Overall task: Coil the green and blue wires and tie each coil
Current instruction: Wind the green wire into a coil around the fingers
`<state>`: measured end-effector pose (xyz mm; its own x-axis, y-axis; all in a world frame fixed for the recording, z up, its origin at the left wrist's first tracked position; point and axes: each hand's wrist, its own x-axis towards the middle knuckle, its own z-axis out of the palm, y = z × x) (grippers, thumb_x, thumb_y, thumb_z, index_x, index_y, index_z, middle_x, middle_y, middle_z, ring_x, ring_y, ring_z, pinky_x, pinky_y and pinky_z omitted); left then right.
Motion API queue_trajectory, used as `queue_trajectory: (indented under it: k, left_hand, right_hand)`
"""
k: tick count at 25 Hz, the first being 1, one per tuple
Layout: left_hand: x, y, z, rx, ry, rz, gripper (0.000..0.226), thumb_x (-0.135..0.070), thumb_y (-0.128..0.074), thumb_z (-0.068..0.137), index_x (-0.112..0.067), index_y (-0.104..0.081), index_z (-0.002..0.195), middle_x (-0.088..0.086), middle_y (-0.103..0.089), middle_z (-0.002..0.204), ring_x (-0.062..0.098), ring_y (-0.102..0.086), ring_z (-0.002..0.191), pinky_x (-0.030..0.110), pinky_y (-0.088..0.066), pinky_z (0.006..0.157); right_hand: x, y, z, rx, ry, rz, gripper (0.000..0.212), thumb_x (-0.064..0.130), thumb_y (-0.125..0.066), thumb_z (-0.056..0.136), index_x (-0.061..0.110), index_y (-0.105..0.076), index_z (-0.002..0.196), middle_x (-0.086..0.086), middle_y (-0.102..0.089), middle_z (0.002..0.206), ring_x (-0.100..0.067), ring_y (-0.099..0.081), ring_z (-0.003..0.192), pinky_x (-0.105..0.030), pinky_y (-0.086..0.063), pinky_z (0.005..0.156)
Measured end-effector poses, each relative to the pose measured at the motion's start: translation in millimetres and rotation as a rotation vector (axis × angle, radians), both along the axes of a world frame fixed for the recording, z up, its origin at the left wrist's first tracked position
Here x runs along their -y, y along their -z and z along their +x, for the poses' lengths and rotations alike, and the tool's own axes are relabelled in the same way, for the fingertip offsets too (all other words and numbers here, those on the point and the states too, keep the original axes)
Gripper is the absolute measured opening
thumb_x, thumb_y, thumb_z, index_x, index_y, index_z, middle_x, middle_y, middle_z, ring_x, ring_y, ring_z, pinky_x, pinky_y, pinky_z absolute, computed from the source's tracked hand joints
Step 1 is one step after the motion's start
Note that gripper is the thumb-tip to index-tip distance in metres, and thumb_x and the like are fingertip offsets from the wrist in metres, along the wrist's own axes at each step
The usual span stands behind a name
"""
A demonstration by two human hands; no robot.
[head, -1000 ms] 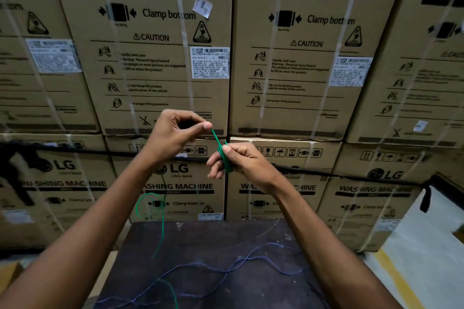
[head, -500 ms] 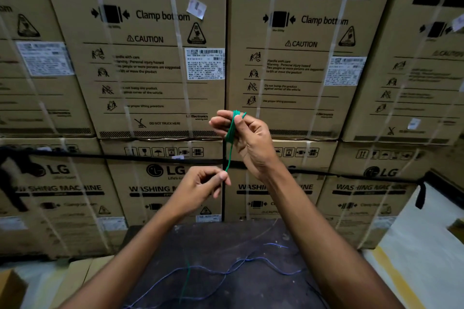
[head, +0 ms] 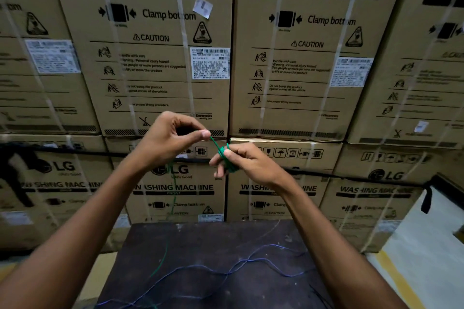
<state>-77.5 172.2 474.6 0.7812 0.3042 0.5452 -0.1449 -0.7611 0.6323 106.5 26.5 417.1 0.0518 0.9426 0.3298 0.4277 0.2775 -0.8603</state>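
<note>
Big brown cardboard boxes (head: 160, 57) are standing stacked in rows like a wall, and they are saying "WASHING MACHINE" in black letters. Thin clear straps (head: 181, 32) are running down over the boxes. White barcode labels (head: 210, 63) are sticking on their fronts. A dark table (head: 200, 238) with scuffs is sitting in front of the boxes. A yellow line (head: 399, 281) is running along the pale floor (head: 431, 258) at the right.

A warehouse (stacked washing-machine cartons (head: 160, 57) fill the background).

Cardboard boxes (head: 155, 57) printed "WASHING MACHINE", "BACK", "Clamp bottom", "CAUTION", "LG"
</note>
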Motion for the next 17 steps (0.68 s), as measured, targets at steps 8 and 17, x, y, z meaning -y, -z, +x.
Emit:
queue_trajectory:
  k: [8,17]
  left_hand:
    - [-16.6,34.7,29.7,0.060,0.147,-0.264,0.039,-0.044,-0.074,0.088,-0.005,-0.075,0.088,0.030,-0.057,0.069,0.023,-0.044,0.063,0.030,-0.034,0.053]
    - [11.6,83.1,38.9,-0.058,0.170,-0.403,0.021,-0.016,-0.062,0.100,-0.003,-0.073,0.086,0.002,-0.058,0.065,0.009,-0.050,0.057,0.018,-0.038,0.051]
  right_hand:
    - [12.2,-15.6,-10.7,-0.496,-0.314,0.081,0.040,0.015,-0.030,0.109,-0.005,-0.065,0.112,-0.015,-0.070,0.086,-0.032,-0.072,0.093,-0.040,-0.056,0.091]
    - [-2.1,-24.4,-14.0,-0.725,-0.236,0.281,0.038,0.017,-0.034,0.109,-0.004,-0.064,0.120,-0.017,-0.074,0.104,-0.029,-0.071,0.105,-0.035,-0.057,0.096]
